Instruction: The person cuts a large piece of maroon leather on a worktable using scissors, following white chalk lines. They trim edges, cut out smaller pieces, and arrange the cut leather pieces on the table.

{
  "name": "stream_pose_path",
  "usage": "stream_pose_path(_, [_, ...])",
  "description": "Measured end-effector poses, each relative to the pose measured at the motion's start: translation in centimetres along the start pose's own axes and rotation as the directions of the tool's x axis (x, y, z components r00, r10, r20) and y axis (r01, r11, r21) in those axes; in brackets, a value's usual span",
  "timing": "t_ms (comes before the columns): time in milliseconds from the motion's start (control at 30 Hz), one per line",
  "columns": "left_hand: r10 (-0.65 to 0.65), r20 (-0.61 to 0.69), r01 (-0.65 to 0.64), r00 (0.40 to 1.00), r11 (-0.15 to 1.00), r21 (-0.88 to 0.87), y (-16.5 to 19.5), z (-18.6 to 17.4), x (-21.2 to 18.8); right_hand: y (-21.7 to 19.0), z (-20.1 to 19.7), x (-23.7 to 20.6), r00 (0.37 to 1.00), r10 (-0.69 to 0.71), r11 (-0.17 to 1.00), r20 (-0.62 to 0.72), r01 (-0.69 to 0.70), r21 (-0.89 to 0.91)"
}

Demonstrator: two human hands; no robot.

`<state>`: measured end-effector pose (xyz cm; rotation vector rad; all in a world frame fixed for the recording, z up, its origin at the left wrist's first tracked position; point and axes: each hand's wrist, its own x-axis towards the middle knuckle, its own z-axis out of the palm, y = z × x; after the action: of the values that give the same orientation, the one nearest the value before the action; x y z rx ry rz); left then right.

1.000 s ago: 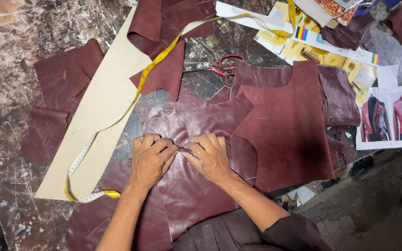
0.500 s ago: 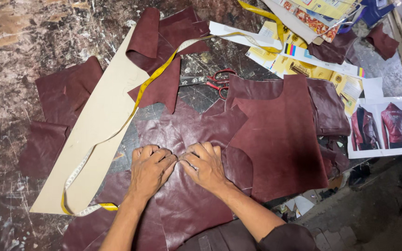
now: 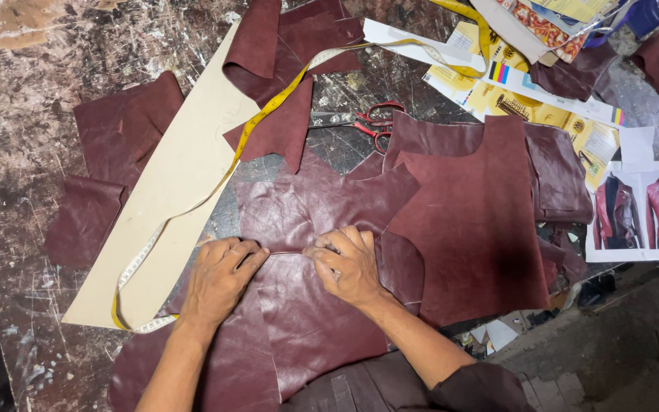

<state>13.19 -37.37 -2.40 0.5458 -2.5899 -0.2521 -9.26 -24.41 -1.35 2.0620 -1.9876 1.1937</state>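
Note:
A large maroon leather piece (image 3: 310,206) lies spread on the worn table (image 3: 55,69). My left hand (image 3: 219,278) and my right hand (image 3: 345,263) rest on it side by side, fingers curled, each pinching a raised fold of the leather (image 3: 287,252) that runs between them. A cut maroon panel (image 3: 478,221) with its dull underside up lies just right of my right hand. A long beige paper pattern (image 3: 169,191) lies left of my left hand, with a yellow tape measure (image 3: 245,137) draped over it.
Red-handled scissors (image 3: 368,126) lie beyond the leather. Maroon scraps (image 3: 116,130) sit at the left and top. Printed papers (image 3: 512,91) and a sheet with jacket pictures (image 3: 642,210) lie at the right, near the table's edge and the floor (image 3: 619,343).
The view has shifted a little. My hands have stayed on the leather and now pinch a narrow fold between them, slightly further apart than before.

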Motion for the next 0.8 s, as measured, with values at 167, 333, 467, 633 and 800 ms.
stream_pose_path(167, [-0.03, 0.048, 0.027, 0.998, 0.999, 0.045, 0.3, -0.6, -0.9, 0.0, 0.1, -0.3, 1.0, -0.024, 0.999, 0.002, 0.024, -0.022])
stream_pose_path(333, [-0.208, 0.122, 0.17, 0.971, 0.949, 0.265, 4.8, -1.5, 0.1, 0.5, -0.1, -1.3, 0.998, -0.054, 0.997, 0.029, 0.055, -0.046])
stream_pose_path(467, [-0.272, 0.015, 0.235, 0.962, 0.856, 0.461, 9.4, 0.8, 1.1, 1.0, -0.6, -2.6, 0.999, -0.031, 0.997, 0.037, 0.034, -0.072])
stream_pose_path(633, [-0.094, -0.429, 0.285, 0.899, 0.868, 0.406, 10.0, 6.2, 1.4, 0.9, -0.9, -4.2, 0.998, -0.002, 0.992, 0.059, 0.009, -0.127])
stream_pose_path(800, [-0.163, -0.399, 0.323, 0.902, 0.868, 0.376, 9.8, 8.2, 2.6, -0.2, -3.4, -6.1, 0.992, 0.019, 0.975, 0.124, 0.009, -0.221])
